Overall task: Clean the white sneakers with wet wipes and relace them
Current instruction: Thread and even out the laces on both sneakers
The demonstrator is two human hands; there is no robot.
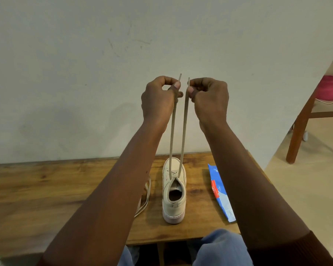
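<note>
Pinching lace ends (186, 104) in the left hand (158, 98) and right hand (210, 98), holding both strands taut above the white sneaker (174, 194). Working over the table (46, 189), sneaker standing beside the wipes pack (219, 191).

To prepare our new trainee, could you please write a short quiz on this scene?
1. True or false: the left hand and right hand each pinch one end of the beige shoelace threaded through the white sneaker.
2. The blue plastic packet lies: A) left of the sneaker; B) right of it; C) inside it.
3. The sneaker stands on the brown wooden ___.
Key: 1 true; 2 B; 3 table.
</note>
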